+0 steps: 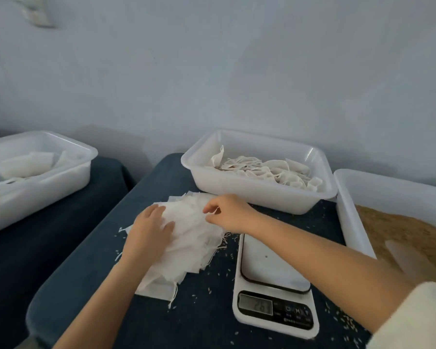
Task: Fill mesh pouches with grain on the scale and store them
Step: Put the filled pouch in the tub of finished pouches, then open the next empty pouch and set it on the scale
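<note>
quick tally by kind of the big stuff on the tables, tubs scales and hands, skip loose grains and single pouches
white plastic tubs: 3, one at the left, one at the back, one with grain at the right
scales: 1
piles of empty pouches: 1
hands: 2, left hand and right hand, both on the pile
total: 7

A plain pale wall (237,71) rises behind two surfaces draped in dark blue cloth (161,311), a narrow gap between them, under soft even light

Three white tubs (259,195), one scale (275,285), one pouch pile (189,238), two hands (149,230).
</note>
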Available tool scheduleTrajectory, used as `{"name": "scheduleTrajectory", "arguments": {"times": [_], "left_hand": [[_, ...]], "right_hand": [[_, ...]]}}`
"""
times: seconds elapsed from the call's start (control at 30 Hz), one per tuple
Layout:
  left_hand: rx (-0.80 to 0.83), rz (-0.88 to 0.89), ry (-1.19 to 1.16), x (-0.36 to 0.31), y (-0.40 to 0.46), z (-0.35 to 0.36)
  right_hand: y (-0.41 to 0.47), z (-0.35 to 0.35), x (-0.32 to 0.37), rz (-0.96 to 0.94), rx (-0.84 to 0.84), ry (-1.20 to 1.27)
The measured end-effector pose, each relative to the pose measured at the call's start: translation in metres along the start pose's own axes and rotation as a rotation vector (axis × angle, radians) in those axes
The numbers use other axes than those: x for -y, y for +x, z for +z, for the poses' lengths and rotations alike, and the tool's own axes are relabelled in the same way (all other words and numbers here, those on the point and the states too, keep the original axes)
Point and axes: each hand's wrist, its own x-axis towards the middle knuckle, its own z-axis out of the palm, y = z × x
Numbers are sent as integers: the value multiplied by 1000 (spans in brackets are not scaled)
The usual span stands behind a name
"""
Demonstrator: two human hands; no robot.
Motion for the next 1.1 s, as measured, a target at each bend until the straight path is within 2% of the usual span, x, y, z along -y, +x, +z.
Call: {"name": "scheduleTrajectory", "arguments": {"times": [0.1, 0.27, 0.5, 0.7, 0.83, 0.97, 1.1], "left_hand": [[125, -60, 41, 2, 11, -4], [87, 3, 87, 2, 10, -6], [62, 206, 257, 3, 5, -6], [90, 334, 221, 10, -1, -10], [32, 431, 189, 10, -7, -6], [-35, 453, 180, 11, -15, -2], [-61, 481, 140, 9, -21, -1]], "right_hand": [[18, 20, 13, 90, -43, 143], [39, 44, 26, 212, -34, 229], [50, 43, 32, 342, -79, 470], [41, 32, 22, 457, -10, 809], [23, 25, 12, 489, -5, 987], [4, 22, 4, 477, 33, 1019], [-12, 19, -2, 442, 45, 872]]}}
